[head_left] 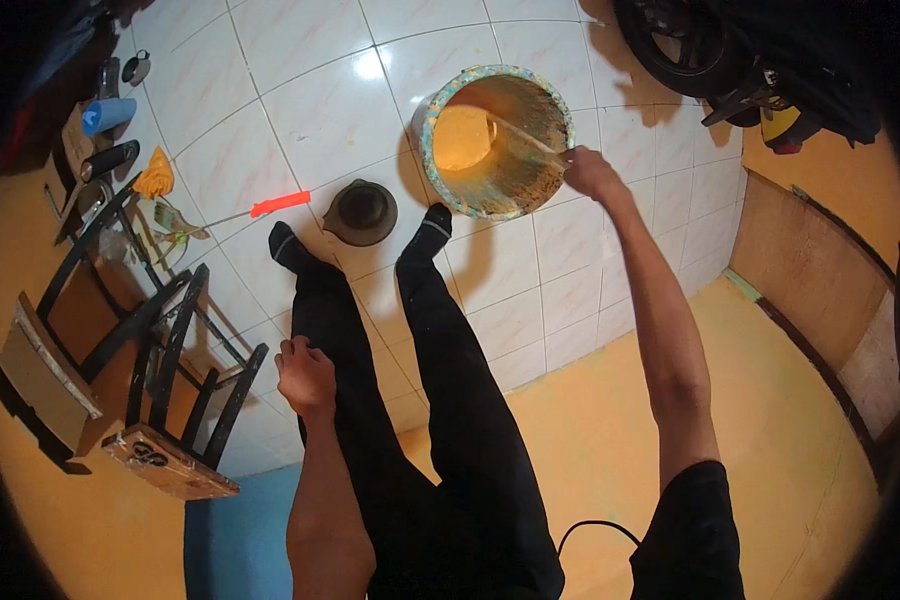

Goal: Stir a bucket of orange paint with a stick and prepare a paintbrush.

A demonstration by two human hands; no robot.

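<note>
A wide bucket [568, 118] with a paint-spattered rim stands on the tiles in front of my feet. Orange paint [463, 138] lies inside it. Reaching over its right side, my right hand [592, 172] is closed round a thin stick [528, 138], whose far end slants into the bucket toward the paint. My left hand [307, 375] is closed, fingers curled, beside my left leg; nothing shows in it. Left of the bucket, near my feet, is a dark round pot [360, 212]. A tool with a bright red-orange handle [281, 204] and thin metal rod lies farther left.
Dark chairs [170, 340] lie or stand at the left. Near them are an orange cloth-like lump [155, 175], a paintbrush [178, 220] and a blue cup [108, 116]. A motorcycle wheel [675, 45] stands at far right; a wooden panel [800, 270] is along the right wall.
</note>
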